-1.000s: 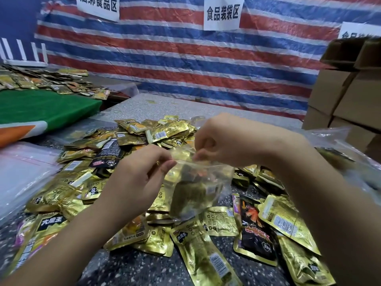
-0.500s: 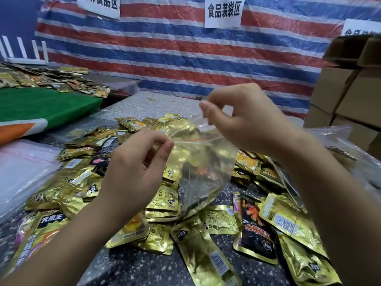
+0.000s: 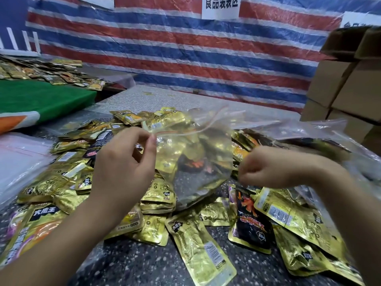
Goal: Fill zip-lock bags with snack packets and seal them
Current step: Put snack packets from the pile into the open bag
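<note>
A clear zip-lock bag (image 3: 198,162) with a red zip line hangs over the pile, its mouth gaping, gold and dark packets inside. My left hand (image 3: 125,162) pinches the bag's top left corner between thumb and forefinger. My right hand (image 3: 274,168) is low at the bag's right side, fingers curled and blurred; I cannot tell whether it holds anything. Loose gold snack packets (image 3: 202,250) and a black packet (image 3: 251,223) cover the speckled table (image 3: 134,265) beneath both hands.
A stack of empty clear bags (image 3: 20,157) lies at the left. Another plastic bag (image 3: 309,131) lies at the right before stacked cardboard boxes (image 3: 350,89). A green cloth (image 3: 41,98) with more packets is at the far left. A striped tarp closes the back.
My right hand let go of the bag's top edge and dropped down to the right of the bag. The bag's mouth has fallen open. My left hand keeps its pinch.
</note>
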